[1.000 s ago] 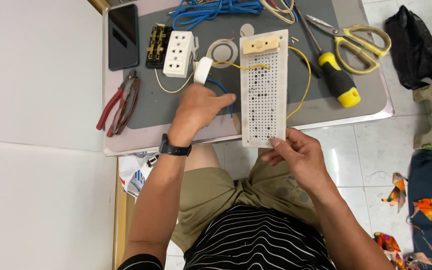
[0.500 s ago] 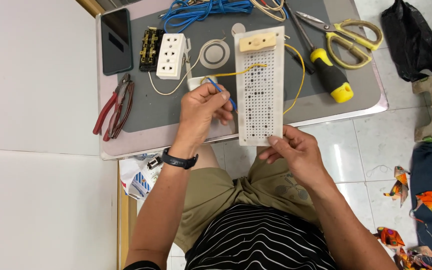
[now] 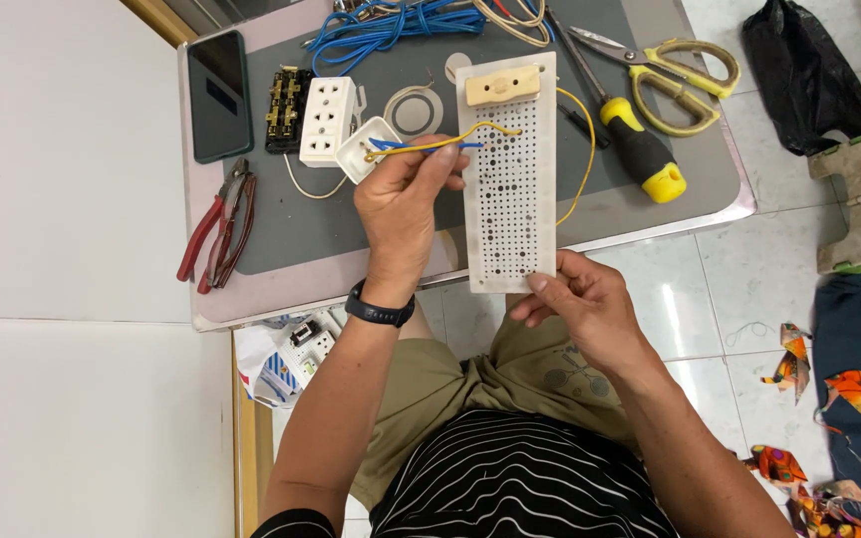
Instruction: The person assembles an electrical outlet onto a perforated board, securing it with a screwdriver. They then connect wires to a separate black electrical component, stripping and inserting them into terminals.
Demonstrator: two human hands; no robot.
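Head view, looking down over a small grey-topped table (image 3: 291, 224).

Left hand (image 3: 403, 204): fingers curled together, pinching a yellow wire (image 3: 450, 139) and a blue wire (image 3: 421, 145) above the table. A small white socket piece (image 3: 363, 149) sits at the wire ends, just beside the fingertips. A black wristband (image 3: 379, 309) is on this wrist.

Right hand (image 3: 575, 304): fingers closed on the near end of a white perforated board (image 3: 508, 199), thumb on top. The board lies lengthwise, its near end past the table edge. A cream terminal block (image 3: 502, 86) is mounted at its far end; the yellow wire runs to the board and loops round its right side.

On the table, left to right: black phone (image 3: 218, 95), red-handled pliers (image 3: 216, 229), black-and-brass insert (image 3: 284, 108), white three-outlet socket (image 3: 328, 120), tape ring (image 3: 413, 108), blue cable bundle (image 3: 386, 22), yellow-handled screwdriver (image 3: 640, 159), yellow scissors (image 3: 675, 75).

On the floor, right: black bag (image 3: 799, 80).
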